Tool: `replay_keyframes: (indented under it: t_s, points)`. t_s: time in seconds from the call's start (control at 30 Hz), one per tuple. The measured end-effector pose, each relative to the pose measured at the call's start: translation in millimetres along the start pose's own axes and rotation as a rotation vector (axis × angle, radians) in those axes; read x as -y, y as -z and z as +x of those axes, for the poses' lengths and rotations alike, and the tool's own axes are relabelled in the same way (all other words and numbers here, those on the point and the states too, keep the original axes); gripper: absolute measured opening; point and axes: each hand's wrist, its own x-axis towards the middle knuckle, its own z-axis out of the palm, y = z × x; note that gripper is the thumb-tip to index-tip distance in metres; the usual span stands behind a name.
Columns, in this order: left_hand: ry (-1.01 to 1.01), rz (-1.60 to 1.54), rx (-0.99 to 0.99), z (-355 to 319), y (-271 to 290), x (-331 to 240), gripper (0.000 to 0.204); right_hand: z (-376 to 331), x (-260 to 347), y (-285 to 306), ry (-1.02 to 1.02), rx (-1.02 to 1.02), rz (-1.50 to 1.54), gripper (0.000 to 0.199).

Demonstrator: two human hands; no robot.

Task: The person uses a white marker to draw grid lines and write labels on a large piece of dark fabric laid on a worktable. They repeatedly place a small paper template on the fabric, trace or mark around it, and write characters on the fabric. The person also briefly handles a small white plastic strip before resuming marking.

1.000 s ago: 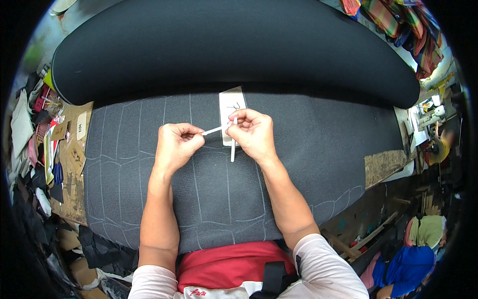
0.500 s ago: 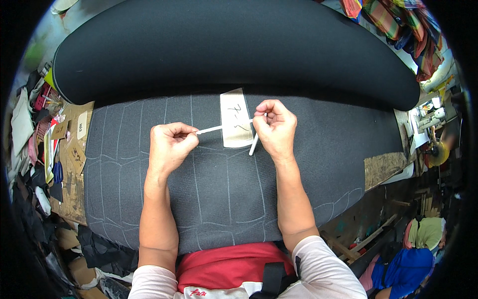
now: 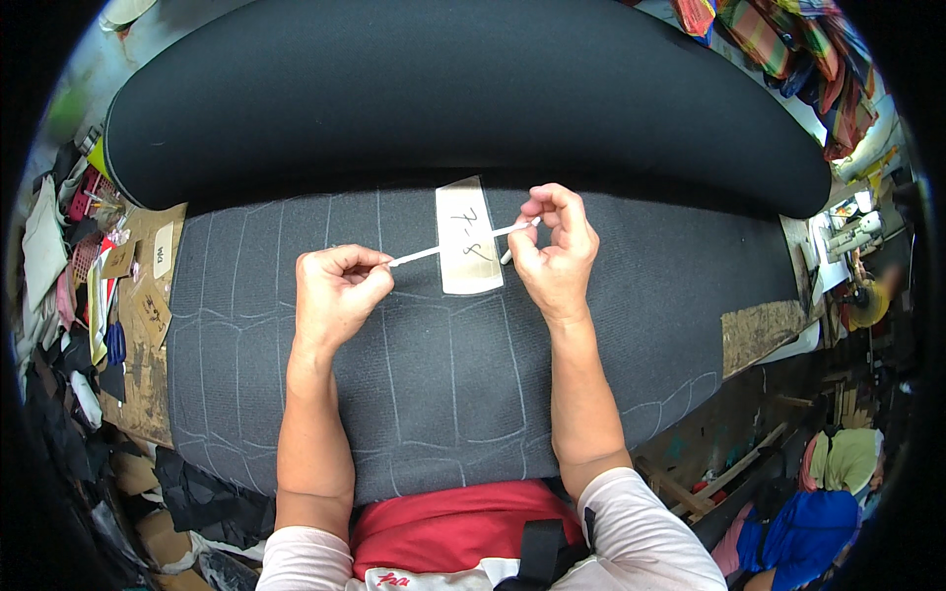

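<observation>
In front of me, my left hand pinches one end of a thin white strip between thumb and fingertips. The strip runs nearly straight, slanting up to the right across a pale card template with dark handwriting. At the other end my right hand is closed on the strip, its tip showing at the thumb and forefinger. A short white stick shows beside the right thumb; most of it is hidden, and I cannot tell whether it joins the strip. Dark grey fabric marked with pale chalk lines lies underneath.
A large black fabric roll spans the back. At left, blue-handled scissors and card pieces lie on the wooden table edge, beside scraps. A sewing machine stands at right; a person in blue is lower right.
My right hand has shifted slightly up and right, its fingers rolled. Less of the white stick shows, and more of the strip's right end does. My left hand stays almost still.
</observation>
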Motion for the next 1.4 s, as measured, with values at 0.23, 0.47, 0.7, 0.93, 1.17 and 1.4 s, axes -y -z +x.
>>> replay_keyframes:
  t_s: [0.23, 0.47, 0.7, 0.93, 1.17, 1.4]
  points:
    - [-0.005, -0.02, -0.073, 2, 9, 0, 0.012, 8, -12, 12, -0.001, -0.105, -0.053, 0.046]
    - [-0.007, -0.005, -0.052, 1, 7, -2, 0.011, 8, -16, 13, 0.009, -0.196, 0.035, 0.047]
    - [0.02, -0.126, -0.304, 12, 51, 17, 0.014, 17, -56, 54, -0.124, -0.42, 0.115, 0.045]
    - [0.186, -0.166, -0.595, 31, 160, 106, 0.023, 15, -80, 97, -0.6, -0.241, -0.269, 0.011]
    - [0.494, 0.87, -0.872, 62, 402, 181, 0.043, 11, -72, 89, -0.999, 0.223, -0.753, 0.041]
    - [0.635, 1.373, -0.821, 49, 451, 166, 0.071, 13, -52, 56, -0.831, 0.326, -0.598, 0.027]
